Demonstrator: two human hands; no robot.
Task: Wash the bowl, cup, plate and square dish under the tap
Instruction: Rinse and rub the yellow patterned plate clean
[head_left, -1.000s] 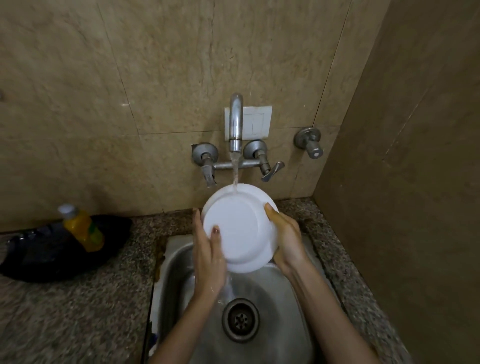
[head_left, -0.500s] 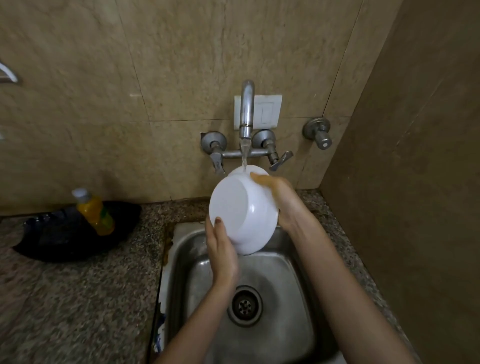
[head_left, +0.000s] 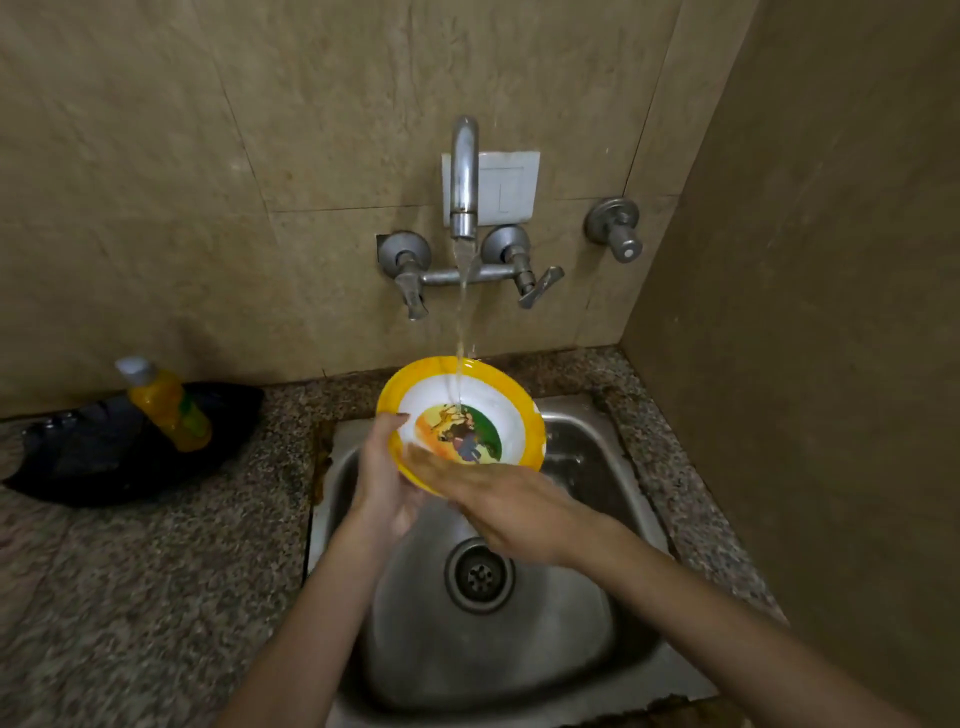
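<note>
And the bowl has flipped! Half a second ago its plain white underside faced the camera; now the yellow rim and the printed picture inside face up, in the middle of the frame. It sits lower than before too, well below the tap, with the stream falling a long way and landing on the upper part of the picture. The view has also closed in on the sink.

Hands have swapped jobs. The left hand comes up from the lower middle of the frame and grips the bowl's left edge, thumb hooked over the yellow rim, fingers hidden behind the bowl. The right hand, which had been wrapped round the bowl's right side, now lies flat across the lower rim, fingers straight and together, pointing left, blurred at the tips. It seems to touch the inside of the bowl there.

The bowl hangs above the sink's back edge, with the drain below the hands. At centre left of the frame, the yellow bottle stands by a black item on the speckled counter.
</note>
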